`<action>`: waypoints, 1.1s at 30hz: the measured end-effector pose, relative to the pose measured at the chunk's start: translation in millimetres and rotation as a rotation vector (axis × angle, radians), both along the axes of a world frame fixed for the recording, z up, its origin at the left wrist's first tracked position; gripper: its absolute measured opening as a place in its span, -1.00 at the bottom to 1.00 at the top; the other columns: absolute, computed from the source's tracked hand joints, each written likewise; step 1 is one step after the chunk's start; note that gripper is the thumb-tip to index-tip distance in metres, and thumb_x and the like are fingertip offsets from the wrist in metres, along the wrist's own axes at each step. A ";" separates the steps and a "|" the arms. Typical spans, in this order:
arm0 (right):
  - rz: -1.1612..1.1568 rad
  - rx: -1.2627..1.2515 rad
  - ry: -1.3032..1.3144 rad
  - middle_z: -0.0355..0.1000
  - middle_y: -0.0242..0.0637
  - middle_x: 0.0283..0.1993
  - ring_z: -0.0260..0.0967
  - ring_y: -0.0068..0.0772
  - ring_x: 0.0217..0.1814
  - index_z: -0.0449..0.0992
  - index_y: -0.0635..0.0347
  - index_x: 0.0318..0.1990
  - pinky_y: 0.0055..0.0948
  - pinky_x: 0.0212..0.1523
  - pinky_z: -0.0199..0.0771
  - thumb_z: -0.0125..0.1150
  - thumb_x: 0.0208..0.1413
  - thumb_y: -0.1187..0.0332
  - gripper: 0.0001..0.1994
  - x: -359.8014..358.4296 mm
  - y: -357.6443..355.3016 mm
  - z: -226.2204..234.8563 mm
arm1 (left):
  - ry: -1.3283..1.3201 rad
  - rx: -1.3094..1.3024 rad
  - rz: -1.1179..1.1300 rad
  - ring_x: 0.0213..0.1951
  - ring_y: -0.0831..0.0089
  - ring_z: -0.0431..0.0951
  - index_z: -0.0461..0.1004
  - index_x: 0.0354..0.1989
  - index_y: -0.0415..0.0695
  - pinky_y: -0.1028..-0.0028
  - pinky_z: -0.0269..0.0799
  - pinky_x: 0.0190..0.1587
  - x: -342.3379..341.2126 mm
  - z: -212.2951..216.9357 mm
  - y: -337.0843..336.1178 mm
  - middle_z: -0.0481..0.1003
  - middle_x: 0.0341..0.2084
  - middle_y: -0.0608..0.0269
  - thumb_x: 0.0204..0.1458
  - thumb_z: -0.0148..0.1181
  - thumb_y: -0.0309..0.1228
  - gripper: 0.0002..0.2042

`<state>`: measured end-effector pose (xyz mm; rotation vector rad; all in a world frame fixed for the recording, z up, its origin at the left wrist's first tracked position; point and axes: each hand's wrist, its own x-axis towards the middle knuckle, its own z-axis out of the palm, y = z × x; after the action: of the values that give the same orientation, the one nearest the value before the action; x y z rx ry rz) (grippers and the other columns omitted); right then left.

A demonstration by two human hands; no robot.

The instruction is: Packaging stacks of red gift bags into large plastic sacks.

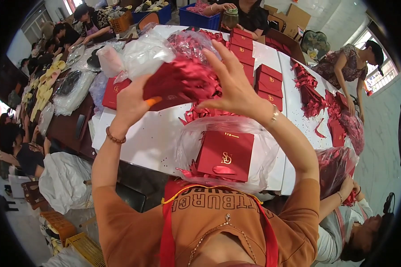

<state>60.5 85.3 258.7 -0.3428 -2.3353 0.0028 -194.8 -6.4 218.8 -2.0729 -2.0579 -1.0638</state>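
My left hand (132, 101) is closed on a stack of red paper gift bags (169, 91) with glossy red ribbons, raised over the white table and blurred by motion. Something orange shows on a finger of that hand. At the ribbon side of the stack, my right hand (234, 82) is open with its fingers spread; whether it touches the ribbons I cannot tell. Close to my body lies a clear plastic bag (187, 144) around more red gift bags (227, 155) with gold lettering. Loose red ribbons (209, 112) lie just beyond it.
Red gift bag stacks (268, 84) stand right of my right hand. Clear plastic wrapping (149, 51) and a ribbon-filled bag (191, 42) lie at the far side. Several people work around the tables, one with hands on a plastic bag (336, 164) at the right.
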 end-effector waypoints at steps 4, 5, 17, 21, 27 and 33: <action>0.120 -0.051 -0.096 0.01 -0.01 0.23 -0.08 0.04 0.29 -0.01 0.11 0.25 -0.17 0.22 0.05 0.47 -0.40 0.13 -0.01 -32.0 24.8 -24.2 | 0.192 0.048 -0.205 -0.29 0.18 0.49 0.35 -0.09 -0.07 0.33 0.41 -0.31 16.1 14.1 0.4 0.46 -0.26 0.19 -0.35 0.35 -0.34 -0.47; 0.205 -0.315 -0.201 0.05 0.00 0.20 -0.03 0.02 0.27 0.01 0.13 0.23 -0.21 0.22 0.07 0.47 -0.40 0.15 -0.02 -39.5 28.2 -27.1 | 0.199 0.015 -0.202 -0.29 0.18 0.49 0.35 -0.08 -0.07 0.33 0.41 -0.31 12.3 12.2 -0.1 0.46 -0.28 0.19 -0.35 0.35 -0.35 -0.47; 0.338 -0.781 -0.567 0.08 0.12 0.17 0.08 0.01 0.21 -0.17 0.19 0.27 -0.28 0.20 0.09 0.48 -0.43 0.01 0.13 -107.4 37.5 -110.8 | 0.095 -0.235 -0.019 -0.35 0.12 0.49 0.36 -0.15 -0.09 0.24 0.39 -0.33 -22.6 -76.0 -22.0 0.46 -0.38 0.14 -0.33 0.34 -0.25 -0.51; 0.477 -0.908 -0.453 0.22 0.03 0.08 0.19 -0.09 0.12 0.07 0.28 0.18 -0.33 0.14 0.17 0.51 -0.47 0.13 -0.01 -120.7 45.0 -164.5 | 0.079 -0.334 0.016 -0.36 0.12 0.49 0.34 -0.16 -0.06 0.23 0.38 -0.35 -25.0 -111.0 -25.2 0.46 -0.41 0.14 -0.31 0.34 -0.23 -0.52; 0.454 -1.071 -0.397 0.33 -0.10 -0.06 0.30 -0.22 -0.01 0.26 0.24 0.00 -0.38 0.03 0.27 0.50 -0.46 0.25 -0.24 -125.8 29.5 -214.5 | 0.194 -0.398 0.054 -0.40 0.15 0.48 0.33 -0.15 -0.08 0.27 0.38 -0.37 -22.6 -144.5 -32.4 0.44 -0.41 0.17 -0.35 0.37 -0.20 -0.47; 0.456 -1.058 -0.280 0.40 -0.20 -0.19 0.36 -0.27 -0.13 0.25 0.16 -0.03 -0.38 -0.06 0.31 0.46 -0.42 0.28 -0.31 -122.8 27.0 -227.2 | 0.161 -0.394 -0.005 -0.27 0.19 0.46 0.30 -0.01 -0.07 0.30 0.34 -0.24 -21.4 -132.1 -32.6 0.42 -0.31 0.13 -0.36 0.38 -0.18 -0.35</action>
<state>-62.3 112.4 31.4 -0.3044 -2.4357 1.5162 -216.3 -39.0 86.7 -2.2381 -2.3262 -0.4961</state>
